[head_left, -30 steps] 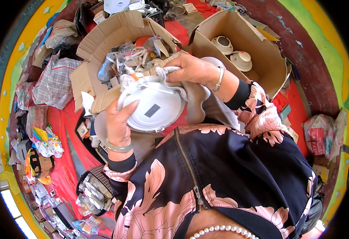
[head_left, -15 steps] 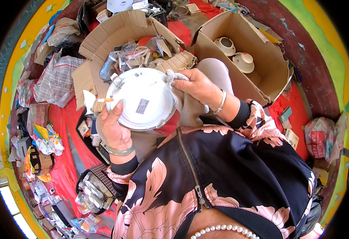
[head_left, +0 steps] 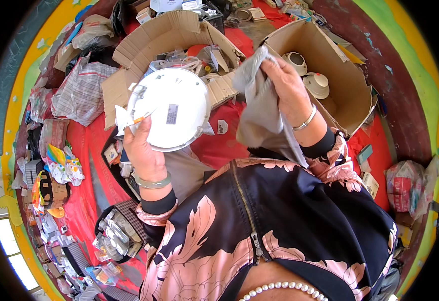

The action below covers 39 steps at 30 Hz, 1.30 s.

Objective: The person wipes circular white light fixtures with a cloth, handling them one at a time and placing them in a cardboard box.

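My left hand [head_left: 145, 156] grips the lower left rim of a round white ceiling downlight [head_left: 184, 90], thumb on its back. A spring clip, small screws and a grey label show on that face. Beside the thumb, a short orange-and-white piece [head_left: 140, 119] sticks out; its kind is unclear. Off to the right, my raised right hand [head_left: 290, 89] pinches a grey cloth [head_left: 259, 113], which hangs down from the fingers, apart from the light. Part of the cloth is blurred by motion.
Beyond the light stands a torn cardboard box [head_left: 151, 41] of mixed parts. A second cardboard box [head_left: 347, 93] at right holds white cup-shaped pieces [head_left: 316, 85]. Checked bags [head_left: 81, 95] and a dark container [head_left: 119, 233] of packaged items lie at left on red sheeting.
My right hand has lifted the cloth off the light's right rim and moved up and right. The light has shifted slightly left and up in my left hand.
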Each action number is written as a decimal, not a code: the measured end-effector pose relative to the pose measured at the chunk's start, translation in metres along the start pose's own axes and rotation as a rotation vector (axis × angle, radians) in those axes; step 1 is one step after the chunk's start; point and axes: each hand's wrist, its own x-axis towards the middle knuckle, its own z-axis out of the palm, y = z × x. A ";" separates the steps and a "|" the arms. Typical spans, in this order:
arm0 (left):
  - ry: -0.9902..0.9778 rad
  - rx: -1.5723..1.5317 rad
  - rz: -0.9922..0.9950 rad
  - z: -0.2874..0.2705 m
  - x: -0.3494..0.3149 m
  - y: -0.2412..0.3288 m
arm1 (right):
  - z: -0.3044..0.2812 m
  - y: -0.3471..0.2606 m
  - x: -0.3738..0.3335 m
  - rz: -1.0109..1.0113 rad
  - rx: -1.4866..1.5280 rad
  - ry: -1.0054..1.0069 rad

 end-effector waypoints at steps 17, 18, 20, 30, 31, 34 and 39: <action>0.044 0.092 -0.043 0.055 -0.026 -0.011 | 0.081 0.026 -0.017 -0.918 -1.287 -0.231; 0.040 0.104 -0.057 0.056 -0.026 -0.013 | 0.080 0.027 -0.018 -0.923 -1.291 -0.223; 0.037 0.095 -0.075 0.054 -0.024 -0.022 | 0.081 0.034 -0.023 -0.932 -1.296 -0.208; 0.029 -0.141 -0.144 0.007 -0.005 -0.015 | 0.007 -0.017 0.024 -0.385 0.041 0.183; 0.000 -0.232 -0.169 -0.002 -0.002 -0.014 | -0.006 -0.024 0.028 -0.393 0.142 0.226; 0.065 -0.296 -0.216 -0.016 0.001 -0.014 | -0.021 -0.033 0.024 -0.327 0.222 0.193; 0.074 -0.293 -0.241 -0.012 0.000 -0.012 | -0.009 -0.007 0.019 -0.089 0.180 0.064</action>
